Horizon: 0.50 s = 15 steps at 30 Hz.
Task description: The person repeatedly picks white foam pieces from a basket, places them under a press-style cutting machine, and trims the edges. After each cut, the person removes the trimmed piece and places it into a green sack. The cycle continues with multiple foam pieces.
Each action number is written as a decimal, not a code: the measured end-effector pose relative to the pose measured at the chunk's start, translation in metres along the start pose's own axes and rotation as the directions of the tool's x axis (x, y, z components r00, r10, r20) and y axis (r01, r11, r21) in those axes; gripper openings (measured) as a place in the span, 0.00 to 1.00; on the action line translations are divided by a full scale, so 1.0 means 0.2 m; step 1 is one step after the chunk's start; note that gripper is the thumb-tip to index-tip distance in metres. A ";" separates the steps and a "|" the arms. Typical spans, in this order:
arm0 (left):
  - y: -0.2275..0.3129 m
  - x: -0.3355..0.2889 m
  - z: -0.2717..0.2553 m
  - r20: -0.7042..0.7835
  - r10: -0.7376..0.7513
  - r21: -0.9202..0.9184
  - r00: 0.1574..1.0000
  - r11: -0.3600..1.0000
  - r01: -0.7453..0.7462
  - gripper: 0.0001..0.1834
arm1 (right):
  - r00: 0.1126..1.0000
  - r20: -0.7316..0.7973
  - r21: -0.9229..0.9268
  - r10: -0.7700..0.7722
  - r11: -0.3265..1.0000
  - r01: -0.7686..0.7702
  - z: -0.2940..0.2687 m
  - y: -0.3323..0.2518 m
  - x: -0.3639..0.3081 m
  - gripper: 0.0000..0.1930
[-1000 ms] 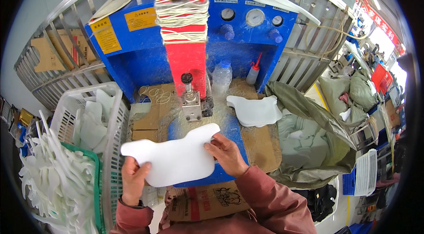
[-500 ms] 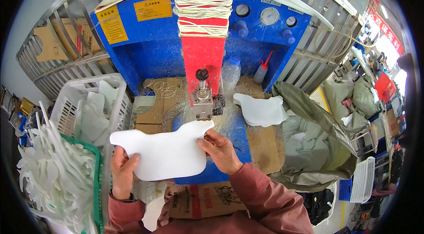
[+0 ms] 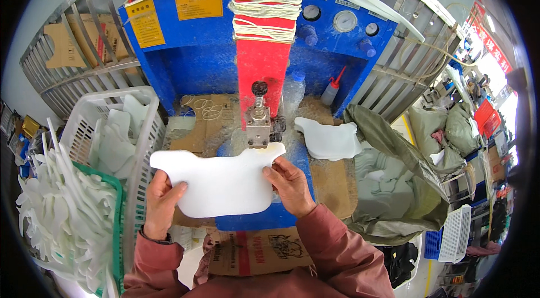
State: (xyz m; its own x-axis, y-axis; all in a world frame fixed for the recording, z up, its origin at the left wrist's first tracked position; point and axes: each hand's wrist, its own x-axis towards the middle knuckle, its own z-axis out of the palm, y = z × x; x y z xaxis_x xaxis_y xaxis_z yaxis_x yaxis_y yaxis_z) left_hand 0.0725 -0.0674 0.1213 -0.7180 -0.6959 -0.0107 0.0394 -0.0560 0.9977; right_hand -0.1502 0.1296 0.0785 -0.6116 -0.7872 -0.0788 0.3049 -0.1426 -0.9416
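A white shaped foam-like sheet (image 3: 222, 185) is stretched between my two hands, its upper right edge right at the metal machine head (image 3: 259, 129). My left hand (image 3: 163, 199) pinches the sheet's left side, thumb on top. Its right side sits between the thumb and fingers of my right hand (image 3: 289, 185). The machine head hangs at the end of a red arm (image 3: 265, 67) wound with pale cord. Beyond my right hand, a similar white piece (image 3: 332, 139) lies on cardboard. Whether the head touches the sheet cannot be made out.
A white basket (image 3: 143, 146) with pale pieces stands left, beside a green-rimmed basket (image 3: 120, 208) heaped with white strips. An olive sack (image 3: 416, 225) holding stacked sheets is at right. Behind are the blue machine body (image 3: 208, 39), a plastic bottle (image 3: 294, 92) and a red-tipped squeeze bottle (image 3: 331, 92).
Both hands have carried the sheet slightly right, so its upper right corner now extends past the machine head. My view has also shifted a little. The grip on both sides stays.
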 end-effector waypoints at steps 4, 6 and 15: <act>-0.01 0.03 0.03 0.034 0.013 -0.029 0.999 1.000 -0.012 0.26 | 0.999 -0.036 -0.025 -0.020 1.000 0.019 -0.04 -0.02 0.00 0.14; -0.01 0.05 0.03 0.039 -0.015 -0.005 0.999 1.000 0.016 0.25 | 0.998 -0.052 -0.020 -0.031 0.999 0.030 -0.05 -0.02 0.00 0.14; -0.04 0.11 0.09 0.107 -0.043 -0.009 0.993 0.999 0.044 0.25 | 0.993 -0.095 -0.003 -0.074 0.997 0.074 -0.13 -0.05 -0.01 0.13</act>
State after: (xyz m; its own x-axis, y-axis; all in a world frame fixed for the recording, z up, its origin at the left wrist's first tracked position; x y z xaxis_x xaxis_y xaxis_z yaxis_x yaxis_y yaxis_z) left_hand 0.0443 -0.0697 0.1151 -0.7892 -0.6125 -0.0460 0.0139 -0.0927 0.9956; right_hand -0.1705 0.1483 0.0790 -0.6993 -0.7138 -0.0395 0.2564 -0.1988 -0.9459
